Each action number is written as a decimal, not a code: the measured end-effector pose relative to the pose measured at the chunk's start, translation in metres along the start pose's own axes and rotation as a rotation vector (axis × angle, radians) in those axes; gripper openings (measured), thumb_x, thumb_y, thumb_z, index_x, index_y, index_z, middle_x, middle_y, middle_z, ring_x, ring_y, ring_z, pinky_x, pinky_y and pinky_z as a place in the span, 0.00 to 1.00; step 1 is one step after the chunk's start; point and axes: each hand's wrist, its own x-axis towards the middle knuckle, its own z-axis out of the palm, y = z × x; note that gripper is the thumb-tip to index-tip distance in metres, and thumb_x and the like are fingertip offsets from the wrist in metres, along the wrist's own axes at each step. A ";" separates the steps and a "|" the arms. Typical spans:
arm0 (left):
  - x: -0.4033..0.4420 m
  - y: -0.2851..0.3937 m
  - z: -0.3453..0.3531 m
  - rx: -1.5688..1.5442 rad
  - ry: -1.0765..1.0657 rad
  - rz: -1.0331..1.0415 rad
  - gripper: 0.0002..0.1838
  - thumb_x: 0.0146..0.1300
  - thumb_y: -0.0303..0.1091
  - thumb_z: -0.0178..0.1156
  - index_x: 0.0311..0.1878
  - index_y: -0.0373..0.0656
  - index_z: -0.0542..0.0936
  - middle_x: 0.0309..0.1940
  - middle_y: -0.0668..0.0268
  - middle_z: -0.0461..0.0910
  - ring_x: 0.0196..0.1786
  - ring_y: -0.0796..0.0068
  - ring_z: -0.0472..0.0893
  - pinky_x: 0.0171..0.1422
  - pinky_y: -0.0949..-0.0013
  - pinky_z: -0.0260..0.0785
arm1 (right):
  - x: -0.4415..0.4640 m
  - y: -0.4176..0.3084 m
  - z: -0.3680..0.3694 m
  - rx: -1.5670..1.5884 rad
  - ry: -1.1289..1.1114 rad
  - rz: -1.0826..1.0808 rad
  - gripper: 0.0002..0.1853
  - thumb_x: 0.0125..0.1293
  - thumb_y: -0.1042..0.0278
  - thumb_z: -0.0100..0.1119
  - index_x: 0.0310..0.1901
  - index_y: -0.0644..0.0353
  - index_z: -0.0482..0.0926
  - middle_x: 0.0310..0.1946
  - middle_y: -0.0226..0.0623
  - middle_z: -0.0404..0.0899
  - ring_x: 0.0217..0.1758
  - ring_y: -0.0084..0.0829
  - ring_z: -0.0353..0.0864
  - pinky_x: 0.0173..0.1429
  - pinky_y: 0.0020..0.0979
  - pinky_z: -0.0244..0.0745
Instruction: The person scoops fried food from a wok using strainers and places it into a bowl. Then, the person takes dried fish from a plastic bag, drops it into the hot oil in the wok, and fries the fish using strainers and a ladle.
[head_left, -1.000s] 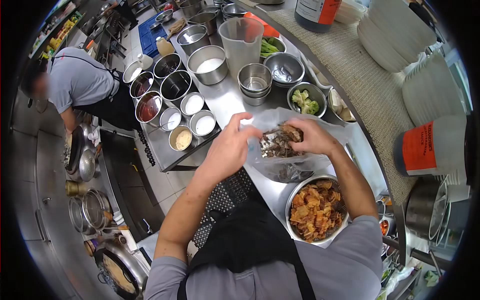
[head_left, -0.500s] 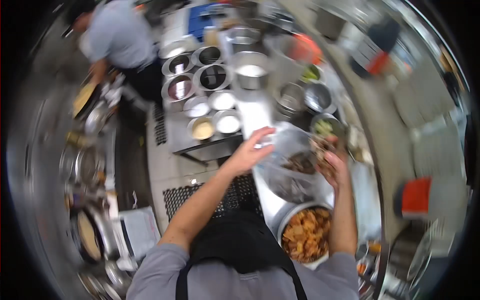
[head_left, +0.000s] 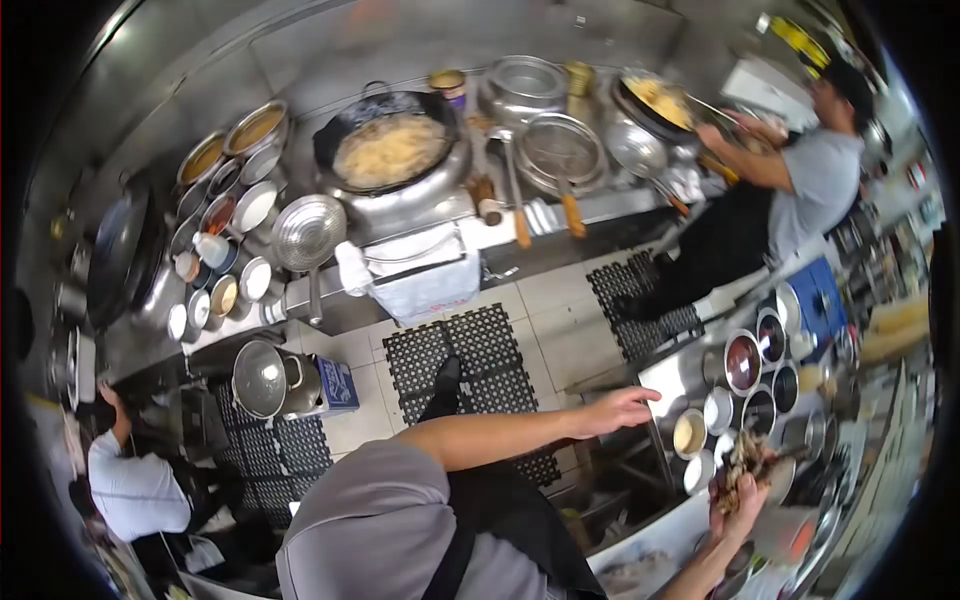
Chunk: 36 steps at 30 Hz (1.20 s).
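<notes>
My right hand (head_left: 738, 510) is wrapped around a clump of brown food pieces (head_left: 742, 470), which may be mushrooms or meat; I cannot tell which. It hangs over the counter, close to several round containers of sauces and powders. My left hand (head_left: 615, 412) holds nothing and stretches over the counter's edge with its fingers apart. Nearest to it is a tub of pale yellow contents (head_left: 690, 432). Beyond the floor mats, a wok (head_left: 325, 135) on the stove line holds bubbling, foamy pale yellow contents.
A co-worker (head_left: 800, 190) at the upper right handles a second wok (head_left: 660, 100). Another person (head_left: 140, 485) is at the lower left. A metal pot (head_left: 262, 380) stands by a blue box (head_left: 335, 385). A perforated ladle (head_left: 308, 232) and seasoning tubs line the stove edge.
My view has swung left from the counter to the stove line. The brown pieces have been carried away from the clear container in my right hand. My left hand has left that container too.
</notes>
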 end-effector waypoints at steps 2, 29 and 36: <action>-0.043 0.029 -0.059 -0.051 0.182 0.017 0.24 0.75 0.36 0.57 0.72 0.49 0.69 0.60 0.71 0.74 0.58 0.82 0.72 0.61 0.72 0.67 | 0.058 0.019 0.070 0.053 -0.166 0.051 0.37 0.57 0.59 0.76 0.63 0.55 0.64 0.50 0.39 0.74 0.34 0.28 0.80 0.26 0.27 0.78; -0.343 0.103 -0.264 -0.211 1.233 0.265 0.27 0.73 0.31 0.59 0.73 0.42 0.67 0.60 0.64 0.76 0.59 0.76 0.76 0.63 0.68 0.71 | 0.387 0.296 0.832 -0.621 -0.833 -0.199 0.35 0.57 0.45 0.72 0.61 0.61 0.78 0.53 0.50 0.83 0.59 0.41 0.82 0.64 0.37 0.74; -0.299 0.129 -0.246 0.195 0.945 0.136 0.26 0.72 0.29 0.59 0.72 0.42 0.69 0.59 0.66 0.77 0.62 0.75 0.74 0.69 0.70 0.64 | 0.348 0.162 0.659 -0.330 -0.574 -0.354 0.18 0.67 0.61 0.67 0.53 0.63 0.81 0.41 0.37 0.86 0.46 0.26 0.83 0.52 0.30 0.77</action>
